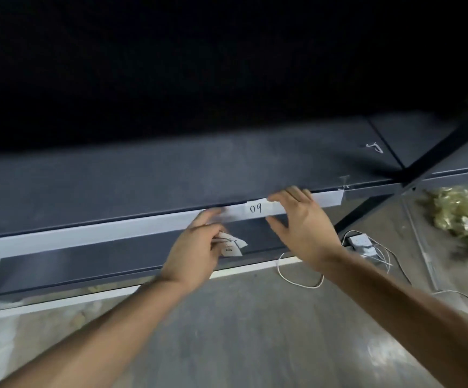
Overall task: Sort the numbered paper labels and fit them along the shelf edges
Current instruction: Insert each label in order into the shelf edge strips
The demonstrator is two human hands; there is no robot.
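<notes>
A dark grey shelf [143, 175] carries a white strip [101, 233] along its front edge. A paper label reading "09" [256, 209] sits on that strip. My right hand [302, 228] is spread over the strip just right of the label, fingers on the shelf edge and thumb below it. My left hand [196, 253] points a blurred finger at the strip left of the label, while its other fingers hold several small paper labels [231, 245] with handwritten numbers.
A lower shelf [87, 264] runs beneath. A black upright post [434, 152] stands at the right. On the concrete floor lie a white cord [300, 281], a white box with wires [363, 243] and a crumpled yellowish pile [462, 211].
</notes>
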